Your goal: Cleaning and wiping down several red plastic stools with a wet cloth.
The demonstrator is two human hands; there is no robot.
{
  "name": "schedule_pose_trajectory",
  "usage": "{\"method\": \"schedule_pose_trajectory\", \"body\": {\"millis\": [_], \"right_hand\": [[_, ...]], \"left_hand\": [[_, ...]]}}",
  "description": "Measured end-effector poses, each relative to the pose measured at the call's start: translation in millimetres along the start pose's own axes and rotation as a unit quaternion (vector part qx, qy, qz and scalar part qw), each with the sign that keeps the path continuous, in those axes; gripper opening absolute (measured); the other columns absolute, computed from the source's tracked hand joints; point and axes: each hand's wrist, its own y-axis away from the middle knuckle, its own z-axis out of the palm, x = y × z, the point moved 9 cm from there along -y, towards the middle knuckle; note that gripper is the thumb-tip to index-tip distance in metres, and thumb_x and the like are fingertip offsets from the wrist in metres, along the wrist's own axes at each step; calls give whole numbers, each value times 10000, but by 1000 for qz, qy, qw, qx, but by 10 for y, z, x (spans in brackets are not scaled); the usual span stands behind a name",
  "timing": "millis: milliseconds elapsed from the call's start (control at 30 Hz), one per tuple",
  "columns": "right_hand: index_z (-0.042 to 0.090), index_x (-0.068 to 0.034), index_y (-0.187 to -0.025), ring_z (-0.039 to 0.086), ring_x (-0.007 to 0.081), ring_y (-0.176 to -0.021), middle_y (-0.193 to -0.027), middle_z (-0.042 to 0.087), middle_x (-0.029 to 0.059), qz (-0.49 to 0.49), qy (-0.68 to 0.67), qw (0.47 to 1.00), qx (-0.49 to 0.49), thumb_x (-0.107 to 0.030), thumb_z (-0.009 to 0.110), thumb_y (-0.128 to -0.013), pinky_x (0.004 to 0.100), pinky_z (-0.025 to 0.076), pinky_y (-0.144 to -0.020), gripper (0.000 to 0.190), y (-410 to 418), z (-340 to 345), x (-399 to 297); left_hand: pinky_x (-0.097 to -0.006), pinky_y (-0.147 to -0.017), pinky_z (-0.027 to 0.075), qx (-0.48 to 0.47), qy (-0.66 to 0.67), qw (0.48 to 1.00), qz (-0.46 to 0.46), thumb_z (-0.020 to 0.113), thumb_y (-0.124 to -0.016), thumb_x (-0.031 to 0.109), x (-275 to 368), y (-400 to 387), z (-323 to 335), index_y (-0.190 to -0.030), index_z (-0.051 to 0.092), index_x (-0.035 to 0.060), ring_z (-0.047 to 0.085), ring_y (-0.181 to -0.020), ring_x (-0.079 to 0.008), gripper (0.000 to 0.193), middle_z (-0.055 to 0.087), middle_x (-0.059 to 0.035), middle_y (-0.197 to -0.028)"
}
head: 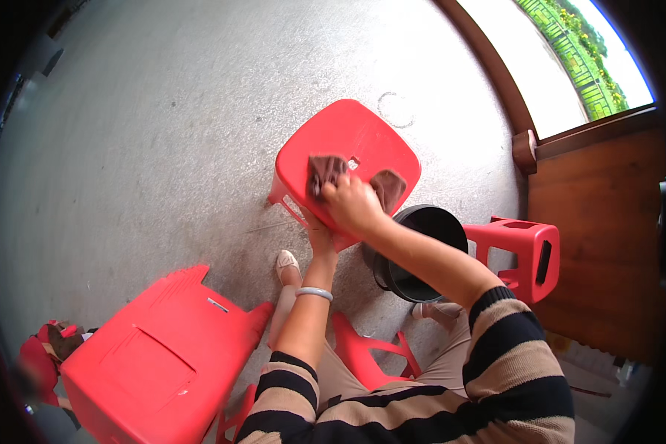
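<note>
A red plastic stool (347, 127) stands in front of me, its square seat with rounded corners facing up and a small hole near the middle. My right hand (355, 204) grips a brown cloth (326, 169) and presses it on the near part of the seat. Part of the cloth also shows on the other side of that hand. Below the seat's near edge, my left hand (319, 230) holds the stool at its side; its fingers are partly hidden by the stool. A pale bangle (314, 293) circles the left wrist.
A black bucket (430, 222) stands under my right forearm. Beside it a red stool (544, 261) lies tipped on its side. Another large red plastic piece of furniture (144, 355) is at my lower left. A wooden panel (594, 233) borders the right, near a doorway. Another person (39, 361) is partly visible far left.
</note>
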Motion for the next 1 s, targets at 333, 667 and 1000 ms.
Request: {"method": "schedule_pose_trajectory", "body": {"millis": [333, 667, 1000], "right_hand": [[666, -151, -930, 690, 285, -866, -951, 663, 125, 82, 69, 991, 77, -179, 594, -876, 419, 583, -636, 94, -566, 25, 740], [667, -128, -1024, 700, 318, -889, -996, 665, 166, 181, 94, 978, 35, -204, 564, -927, 413, 596, -696, 161, -145, 28, 1566], [680, -108, -1039, 691, 315, -924, -1018, 645, 172, 25, -72, 995, -68, -207, 642, -870, 427, 591, -711, 200, 287, 27, 23]], "left_hand": [[-409, -1171, 356, 142, -64, 985, -70, 393, -1000, 698, -32, 242, 109, -1582, 284, 53, 413, -1431, -247, 876, 391, -89, -1587], [-375, -1207, 289, 128, -113, 985, -8, 421, -994, 695, -64, 17, -97, -1573, 242, -32, 363, -1465, -241, 946, 310, -141, -1624], [-416, -1104, 454, -7, -69, 997, -42, 379, -1000, 701, 168, 284, 352, -1530, 353, 20, 519, -1343, -280, 863, 470, -142, -1513]]}}
